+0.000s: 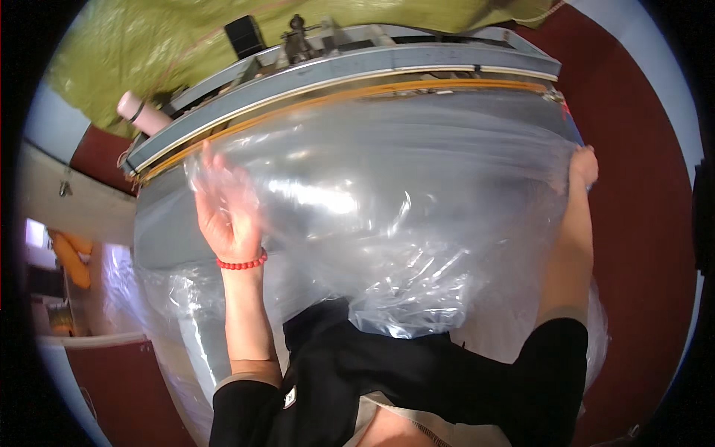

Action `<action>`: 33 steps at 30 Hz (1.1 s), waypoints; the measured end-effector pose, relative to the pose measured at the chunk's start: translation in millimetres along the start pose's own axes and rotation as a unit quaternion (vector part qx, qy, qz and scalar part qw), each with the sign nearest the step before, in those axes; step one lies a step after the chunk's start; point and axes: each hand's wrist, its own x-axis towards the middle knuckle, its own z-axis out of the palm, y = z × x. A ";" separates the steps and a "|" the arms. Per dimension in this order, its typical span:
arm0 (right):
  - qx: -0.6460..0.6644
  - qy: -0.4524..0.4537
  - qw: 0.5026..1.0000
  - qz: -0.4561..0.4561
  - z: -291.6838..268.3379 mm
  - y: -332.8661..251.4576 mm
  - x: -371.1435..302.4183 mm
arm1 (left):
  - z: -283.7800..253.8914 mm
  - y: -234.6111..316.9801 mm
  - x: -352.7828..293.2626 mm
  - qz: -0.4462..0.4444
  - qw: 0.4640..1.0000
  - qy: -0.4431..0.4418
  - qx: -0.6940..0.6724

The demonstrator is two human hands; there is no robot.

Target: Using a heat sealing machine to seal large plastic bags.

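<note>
A wide sheet of clear plastic film (402, 216) spreads over a grey work surface (160, 216) and bunches up against my black top. My left hand (229, 208) is raised at its left part, palm up with the fingers stretched out; film lies across the fingers and partly veils them. A red bead bracelet (242, 264) circles that wrist. At the far right edge, my right hand (585, 165) is closed round the film's side, and the film is drawn taut in folds between the two hands.
Along the back runs a long grey metal bar (357, 63) with an orange strip (298, 106) before it. Behind it are a pink bottle (143, 113), a black box (244, 36) and a yellow-green sheet (171, 45). Dark red floor (633, 223) lies to the right.
</note>
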 end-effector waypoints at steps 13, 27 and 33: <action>-0.011 -0.027 1.000 0.004 -0.3 -6.3 -0.9 | -27.0 69.9 -72.4 -0.009 0.891 0.288 0.350; 0.021 -0.018 0.999 -0.021 7.6 -4.6 2.9 | -128.8 148.8 -4.5 0.010 0.257 -0.051 0.965; 0.016 -0.025 0.999 -0.016 -0.7 -9.0 -1.7 | -151.5 143.4 53.5 0.083 0.400 0.038 0.912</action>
